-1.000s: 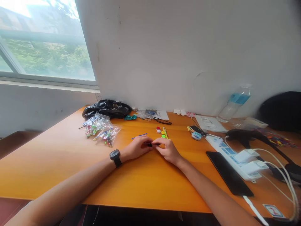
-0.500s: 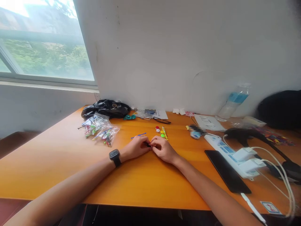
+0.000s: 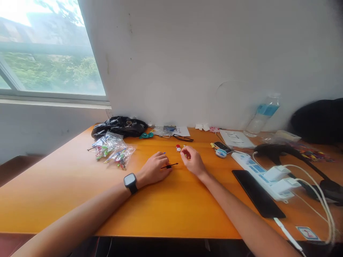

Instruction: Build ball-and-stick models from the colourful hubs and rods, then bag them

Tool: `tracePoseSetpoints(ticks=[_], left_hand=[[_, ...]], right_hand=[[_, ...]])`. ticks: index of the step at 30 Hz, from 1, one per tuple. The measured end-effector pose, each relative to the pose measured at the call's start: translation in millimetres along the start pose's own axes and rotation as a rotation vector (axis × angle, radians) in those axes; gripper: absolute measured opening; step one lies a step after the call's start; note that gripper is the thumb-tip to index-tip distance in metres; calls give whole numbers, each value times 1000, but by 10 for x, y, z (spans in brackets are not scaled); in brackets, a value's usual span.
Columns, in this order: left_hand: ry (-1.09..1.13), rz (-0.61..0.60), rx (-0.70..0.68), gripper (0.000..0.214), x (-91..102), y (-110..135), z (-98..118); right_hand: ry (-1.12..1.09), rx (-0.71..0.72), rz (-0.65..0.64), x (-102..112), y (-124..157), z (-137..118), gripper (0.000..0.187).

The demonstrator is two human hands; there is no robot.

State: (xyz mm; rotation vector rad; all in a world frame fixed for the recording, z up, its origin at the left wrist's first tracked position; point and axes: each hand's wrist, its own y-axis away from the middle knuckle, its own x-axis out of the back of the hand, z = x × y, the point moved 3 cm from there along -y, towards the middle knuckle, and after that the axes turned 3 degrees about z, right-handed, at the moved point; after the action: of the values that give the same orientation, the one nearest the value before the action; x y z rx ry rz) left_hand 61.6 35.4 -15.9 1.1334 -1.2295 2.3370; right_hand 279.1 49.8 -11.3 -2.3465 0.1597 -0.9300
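Note:
My left hand (image 3: 157,167) rests on the table with its fingers closed round a thin black stick with a pointed tip (image 3: 174,164), which has a small dark block along it. The stick's tip points right. A blue piece (image 3: 164,153) shows just past the left fingers, mostly hidden. My right hand (image 3: 194,161) is curled in a pinch over the small coloured pieces; whatever its fingertips hold is hidden. Just left of it lie a red disc (image 3: 178,146) and a white disc (image 3: 178,149). Yellow and green bits are partly covered by this hand.
Clear plastic bags of coloured parts (image 3: 120,156) lie at left, before a black bag (image 3: 118,126). Glasses (image 3: 183,138) lie near the wall. On the right are a phone (image 3: 257,192), a power strip (image 3: 261,176) with cables, a bottle (image 3: 264,114) and a small case (image 3: 221,153).
My hands have parted. The right hand has moved right and away from me to the coloured pieces; the left keeps the black stick, now more visible. The view has shifted slightly.

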Motion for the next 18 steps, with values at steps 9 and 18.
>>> tracePoseSetpoints(ticks=[9, 18], left_hand=[[-55, -23, -28, 6, 35, -16, 33], [-121, 53, 42, 7, 129, -32, 22]], right_hand=[[419, -305, -63, 199, -83, 492, 17], [435, -284, -76, 165, -82, 419, 9]])
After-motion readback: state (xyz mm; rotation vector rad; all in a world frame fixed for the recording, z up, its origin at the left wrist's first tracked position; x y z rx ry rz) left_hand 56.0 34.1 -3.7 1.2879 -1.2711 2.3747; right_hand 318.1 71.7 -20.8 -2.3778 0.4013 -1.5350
